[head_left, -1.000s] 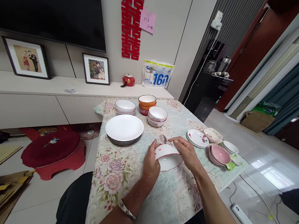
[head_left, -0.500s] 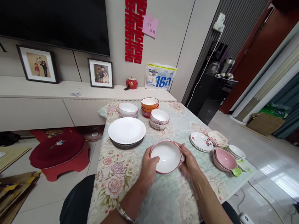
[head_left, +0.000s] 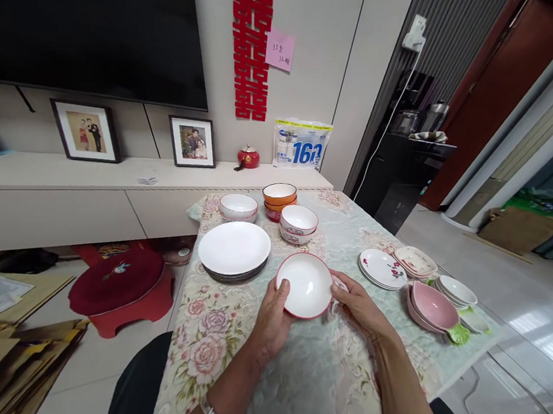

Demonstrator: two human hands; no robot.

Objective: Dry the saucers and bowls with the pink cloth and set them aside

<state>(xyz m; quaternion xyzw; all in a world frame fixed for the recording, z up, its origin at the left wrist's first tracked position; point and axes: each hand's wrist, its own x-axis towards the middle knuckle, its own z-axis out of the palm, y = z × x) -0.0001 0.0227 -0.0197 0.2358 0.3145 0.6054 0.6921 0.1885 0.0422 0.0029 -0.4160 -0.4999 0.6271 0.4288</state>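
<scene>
A white bowl with a red rim (head_left: pixel 304 288) is held above the front part of the table, its inside tilted toward me. My left hand (head_left: pixel 272 318) grips its left side, thumb over the rim and fingers underneath. At the right rim, my right hand (head_left: pixel 358 304) is closed with its thumb near the edge. A small whitish, pink-marked piece shows by its fingers; whether this is cloth or part of a bowl I cannot tell. Beyond the held bowl stand a stack of white plates (head_left: pixel 234 248) and two patterned bowls (head_left: pixel 298 222).
White bowls (head_left: pixel 238 206) and orange and red bowls (head_left: pixel 279 197) stand at the back. Flowered plates (head_left: pixel 383 268), pink leaf-shaped dishes (head_left: pixel 434 309) and small white bowls (head_left: pixel 456 290) sit on the right. A red stool (head_left: pixel 117 282) stands left of the flowered tablecloth (head_left: pixel 214 352).
The bowl has shifted slightly and tilted more toward me. My right hand has moved a little at its right rim, and the view has turned slightly.
</scene>
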